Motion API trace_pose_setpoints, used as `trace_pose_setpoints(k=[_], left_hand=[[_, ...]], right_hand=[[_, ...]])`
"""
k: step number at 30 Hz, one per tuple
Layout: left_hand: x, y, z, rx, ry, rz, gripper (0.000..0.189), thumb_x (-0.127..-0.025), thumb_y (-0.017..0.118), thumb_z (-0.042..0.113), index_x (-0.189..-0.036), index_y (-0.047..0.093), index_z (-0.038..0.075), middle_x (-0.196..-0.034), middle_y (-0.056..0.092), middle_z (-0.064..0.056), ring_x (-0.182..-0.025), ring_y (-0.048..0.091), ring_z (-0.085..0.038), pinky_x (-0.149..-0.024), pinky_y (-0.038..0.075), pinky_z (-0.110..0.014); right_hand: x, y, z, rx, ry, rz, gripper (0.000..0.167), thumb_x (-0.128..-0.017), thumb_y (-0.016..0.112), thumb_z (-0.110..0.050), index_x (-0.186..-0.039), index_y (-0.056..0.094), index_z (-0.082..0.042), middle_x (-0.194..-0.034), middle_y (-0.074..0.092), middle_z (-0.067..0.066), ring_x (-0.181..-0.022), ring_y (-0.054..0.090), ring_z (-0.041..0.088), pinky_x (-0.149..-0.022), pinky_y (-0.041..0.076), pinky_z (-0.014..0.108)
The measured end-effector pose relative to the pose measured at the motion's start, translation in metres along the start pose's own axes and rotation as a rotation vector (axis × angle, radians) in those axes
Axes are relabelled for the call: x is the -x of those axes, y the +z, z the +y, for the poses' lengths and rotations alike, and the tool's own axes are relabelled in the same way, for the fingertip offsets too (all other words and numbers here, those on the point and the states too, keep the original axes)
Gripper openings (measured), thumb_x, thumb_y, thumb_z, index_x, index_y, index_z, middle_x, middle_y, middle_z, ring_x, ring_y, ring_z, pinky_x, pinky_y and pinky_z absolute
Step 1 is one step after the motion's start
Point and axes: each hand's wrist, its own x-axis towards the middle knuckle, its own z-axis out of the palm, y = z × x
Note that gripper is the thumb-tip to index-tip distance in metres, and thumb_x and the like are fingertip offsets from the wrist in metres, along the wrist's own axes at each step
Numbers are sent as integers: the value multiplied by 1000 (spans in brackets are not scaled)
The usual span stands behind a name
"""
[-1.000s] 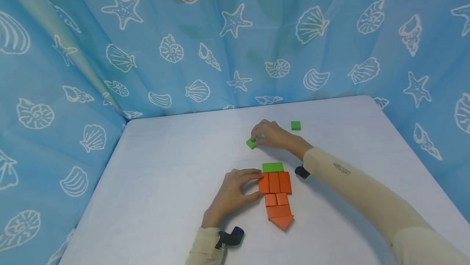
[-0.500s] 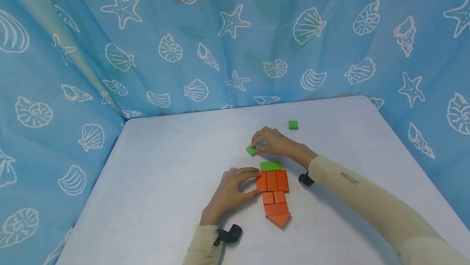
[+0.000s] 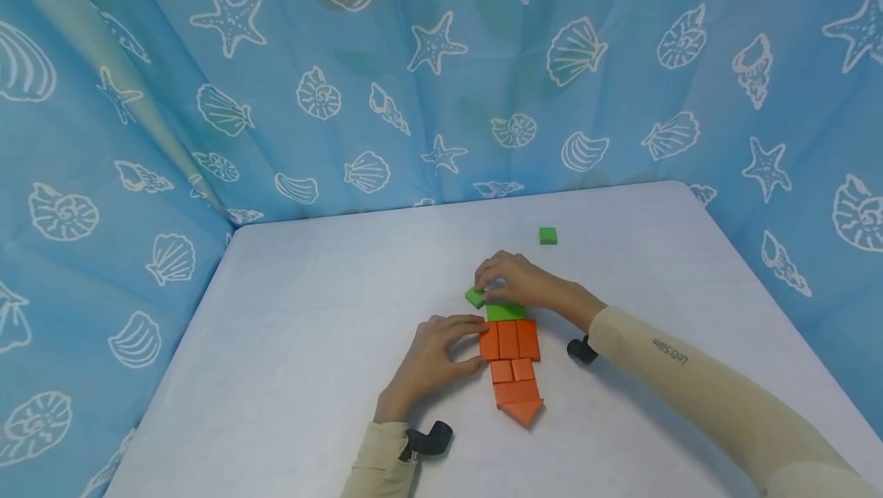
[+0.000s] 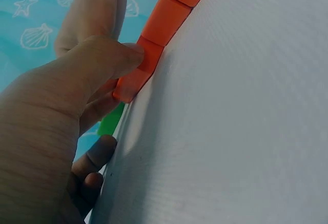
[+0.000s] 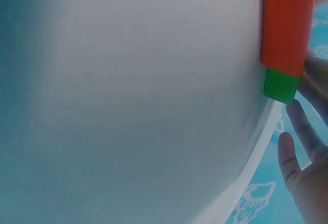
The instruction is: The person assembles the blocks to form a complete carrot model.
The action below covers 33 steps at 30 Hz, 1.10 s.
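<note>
In the head view my right hand (image 3: 513,280) pinches a small green block (image 3: 474,298) between thumb and fingers, just behind a green rectangular block (image 3: 507,313). That rectangle touches a row of upright orange blocks (image 3: 508,341). Below them lie two small orange squares (image 3: 512,370), an orange rectangle (image 3: 516,391) and an orange triangle (image 3: 523,411) pointing towards me. My left hand (image 3: 428,360) rests thumb and fingertips against the row's left side. The left wrist view shows its thumb touching an orange block (image 4: 152,55). The right hand partly covers the green rectangle.
Another small green block (image 3: 548,236) lies alone near the back of the white table (image 3: 310,306). A blue curtain (image 3: 386,99) with shell and starfish prints hangs behind and beside the table. Black wrist cameras (image 3: 431,440) are worn on both arms.
My right hand has come towards me with the small green block, from behind the orange and green figure to the green rectangle's edge. The left hand stays against the orange blocks.
</note>
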Motion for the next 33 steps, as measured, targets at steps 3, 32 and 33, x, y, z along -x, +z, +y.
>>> trace_pose_setpoints(k=[3,32,33], left_hand=[[1,1,-1,4,12,10,48,-88,75,35,-134,65,24,-140,58,9,-126,50,-15,-99,38,-45],[0,-1,0,13,-14,-21,49,-89,74,38,-136,63,27,-143,55,11,-130,48,-14,-104,35,-44],[0,-2,0,14,-11,-16,49,-89,74,38,-136,63,26,-143,55,11,-129,48,-14,-104,35,-44]], right_hand=[[3,1,-1,9,-11,-3,20,-93,72,-20,-113,76,-20,-123,66,-2,-125,49,25,-107,32,59],[32,-52,99,173,345,248,31,-95,65,-11,-125,66,-4,-134,59,19,-128,42,41,-94,31,60],[32,-52,100,152,342,248,30,-95,66,-10,-125,66,-4,-133,60,19,-128,42,41,-94,30,59]])
